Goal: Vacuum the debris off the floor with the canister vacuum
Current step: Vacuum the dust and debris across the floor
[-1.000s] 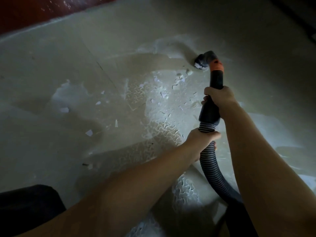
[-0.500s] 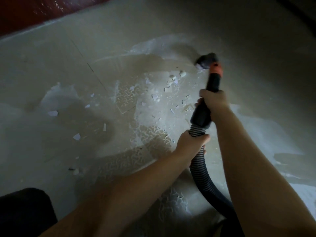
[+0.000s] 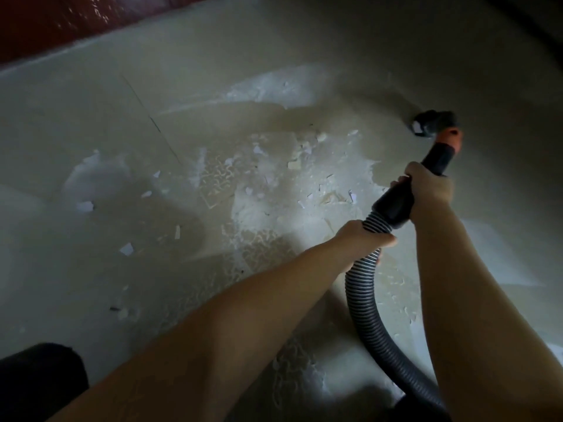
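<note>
Right hand: wrapped round the black handle, fingers curled over its upper end.
Left hand: grips the ribbed hose just below the handle cuff — fingers closed round it.
Nozzle: dark, below an orange collar, its mouth on the floor at upper right.
Debris: white dust and flakes spread left of the nozzle — the nearest flakes lie close to it, others well apart at far left.
Hose: curves down past the right forearm to the bottom edge.
Wall: dark red strip at top left.
</note>
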`<state>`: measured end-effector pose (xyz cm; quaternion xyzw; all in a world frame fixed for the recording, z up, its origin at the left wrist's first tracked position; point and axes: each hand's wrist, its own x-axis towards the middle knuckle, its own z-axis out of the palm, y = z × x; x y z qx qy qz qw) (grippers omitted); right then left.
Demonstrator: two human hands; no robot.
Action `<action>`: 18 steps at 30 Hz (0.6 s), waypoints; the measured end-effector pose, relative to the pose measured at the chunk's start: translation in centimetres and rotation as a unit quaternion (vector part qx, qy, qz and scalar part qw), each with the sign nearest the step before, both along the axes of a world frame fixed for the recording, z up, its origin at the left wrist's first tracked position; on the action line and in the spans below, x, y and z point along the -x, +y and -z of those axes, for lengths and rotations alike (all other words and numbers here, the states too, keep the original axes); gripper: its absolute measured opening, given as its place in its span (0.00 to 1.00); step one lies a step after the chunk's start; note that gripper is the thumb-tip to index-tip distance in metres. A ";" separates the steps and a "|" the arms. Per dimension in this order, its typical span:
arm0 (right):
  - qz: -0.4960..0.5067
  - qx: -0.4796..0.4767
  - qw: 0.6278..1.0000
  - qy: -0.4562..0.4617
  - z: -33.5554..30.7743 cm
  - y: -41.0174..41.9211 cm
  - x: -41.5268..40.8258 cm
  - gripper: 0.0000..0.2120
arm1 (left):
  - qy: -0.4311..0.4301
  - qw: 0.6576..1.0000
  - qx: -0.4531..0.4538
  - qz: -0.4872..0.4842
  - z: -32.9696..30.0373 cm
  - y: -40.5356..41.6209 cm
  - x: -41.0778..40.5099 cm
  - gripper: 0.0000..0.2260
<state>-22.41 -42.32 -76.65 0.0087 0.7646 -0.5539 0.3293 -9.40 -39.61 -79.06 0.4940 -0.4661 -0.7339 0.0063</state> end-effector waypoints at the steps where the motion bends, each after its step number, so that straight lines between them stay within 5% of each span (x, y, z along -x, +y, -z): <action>1: -0.007 0.004 1.000 -0.004 -0.1 -0.8 -0.1 0.08 | 0.005 1.000 -0.004 -0.021 0.0 -0.6 0.1 0.08; 5: -0.158 0.011 0.987 -0.024 -0.1 -4.4 -3.5 0.08 | 0.001 0.992 0.021 -0.128 0.9 -0.6 -1.8 0.06; 10: -0.372 -0.034 0.928 -0.006 0.2 -5.0 -7.2 0.06 | 0.005 0.981 0.010 -0.191 2.1 1.4 -3.5 0.04; 15: -0.148 0.001 0.989 -0.019 0.8 -3.4 -2.8 0.06 | 0.011 0.997 0.010 -0.073 0.8 -0.4 -2.1 0.05; 18: -0.092 0.000 0.996 -0.021 0.2 -4.1 -2.7 0.07 | 0.001 0.996 0.006 -0.084 -0.4 -2.2 -2.6 0.07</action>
